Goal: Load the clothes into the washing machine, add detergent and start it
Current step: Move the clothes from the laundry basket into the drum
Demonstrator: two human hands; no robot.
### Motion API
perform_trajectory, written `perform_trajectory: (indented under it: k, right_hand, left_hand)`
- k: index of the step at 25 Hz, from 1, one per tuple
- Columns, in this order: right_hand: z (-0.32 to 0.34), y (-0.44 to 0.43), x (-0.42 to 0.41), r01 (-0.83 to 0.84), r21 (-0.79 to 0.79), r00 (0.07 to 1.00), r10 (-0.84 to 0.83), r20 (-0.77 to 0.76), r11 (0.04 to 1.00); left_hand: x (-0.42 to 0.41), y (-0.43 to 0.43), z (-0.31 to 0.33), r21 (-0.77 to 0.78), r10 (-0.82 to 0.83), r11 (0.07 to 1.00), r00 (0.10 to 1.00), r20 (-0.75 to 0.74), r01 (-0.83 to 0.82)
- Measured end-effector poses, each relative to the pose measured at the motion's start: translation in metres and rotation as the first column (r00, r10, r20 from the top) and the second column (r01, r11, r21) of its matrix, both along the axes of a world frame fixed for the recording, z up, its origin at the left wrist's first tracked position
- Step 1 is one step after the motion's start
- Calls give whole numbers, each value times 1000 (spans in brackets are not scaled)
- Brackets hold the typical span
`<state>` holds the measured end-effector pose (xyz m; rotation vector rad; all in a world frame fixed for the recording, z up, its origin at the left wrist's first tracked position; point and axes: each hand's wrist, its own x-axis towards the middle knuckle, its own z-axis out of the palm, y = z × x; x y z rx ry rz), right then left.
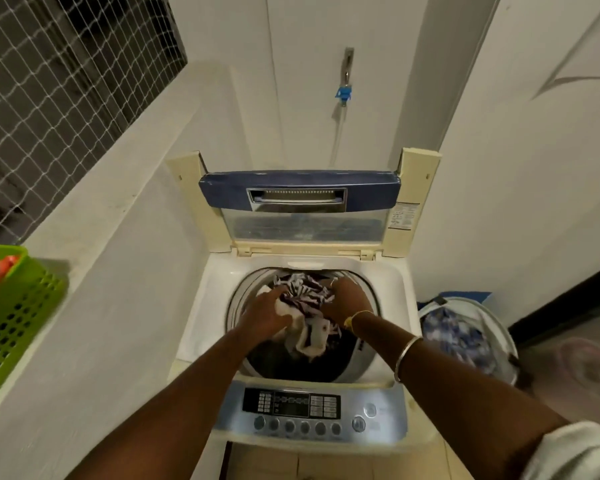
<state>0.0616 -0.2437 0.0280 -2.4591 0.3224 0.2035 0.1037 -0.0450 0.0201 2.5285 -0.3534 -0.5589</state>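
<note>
Clutching the clothes point(307, 294) from either side, the left grip point(267, 311) and right grip point(345, 299) hold one bundle inside the mouth of the drum point(234, 308); its loose end hangs straight below them.

Washing machine deck point(208, 306): smooth, glossy cream plastic is seen around the drum mouth.
Lid point(298, 180): a dark blue plastic frame, scuffed at its edges, is fitted with a clear glossy pane.
Drum rim point(236, 299): bright polished metal.
Control panel point(309, 410): glossy blue-silver plastic, at 6 o'clock of the drum.
Clothes point(305, 296): soft crumpled cloth, matt, white and dark-patterned.
Basket point(18, 306): bright green perforated plastic, at 9 o'clock.
Wall point(118, 271): matt painted plaster, slightly rough.
Tap point(347, 64): shiny metal, at 12 o'clock.
Netting point(49, 81): white knotted cord, at 10 o'clock.
Bangle point(407, 355): polished metal.
</note>
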Motion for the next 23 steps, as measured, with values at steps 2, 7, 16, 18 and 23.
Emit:
perform_trajectory:
  k: [2, 7, 16, 18, 23]
  right_hand:
    - [-6, -5, 0, 31, 4, 997, -30, -67, 1000]
    - [-4, -11, 8, 115, 7, 993, -115, -23, 993]
    - [21, -82, -33, 313, 188, 935, -337, 114, 931]
    - [21, -117, -53, 340, 144, 923, -360, 140, 929]
    - [13, -217, -102, 402, 124, 903, -415, 113, 907]
  left_hand:
    - [3, 3, -16, -3, -17, 1000, 999, -42, 17]
    - [22, -19, -21, -66, -16, 998, 999, 33, 18]
    - [-1, -143, 15, -192, -125, 962, 941, 315, 192]
    - [-18, -187, 17, -214, -146, 951, 936, 321, 222]
    - [-63, -295, 10, -228, -168, 944, 941, 294, 240]
